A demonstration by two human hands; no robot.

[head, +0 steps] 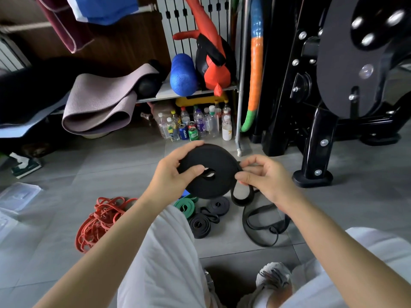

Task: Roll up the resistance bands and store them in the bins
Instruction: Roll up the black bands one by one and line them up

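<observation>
Left hand (175,174) grips black coil (209,172); right hand (264,176) pinches its tail just right of coil; loose band (260,227) trails below-right.

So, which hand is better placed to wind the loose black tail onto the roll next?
Right. The right hand pinches the loose tail just beside the roll, while the left hand grips the roll itself.

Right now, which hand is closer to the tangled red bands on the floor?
Left. The left hand grips the black band roll up and right of the red bands; the right hand pinches its tail farther right.
</observation>
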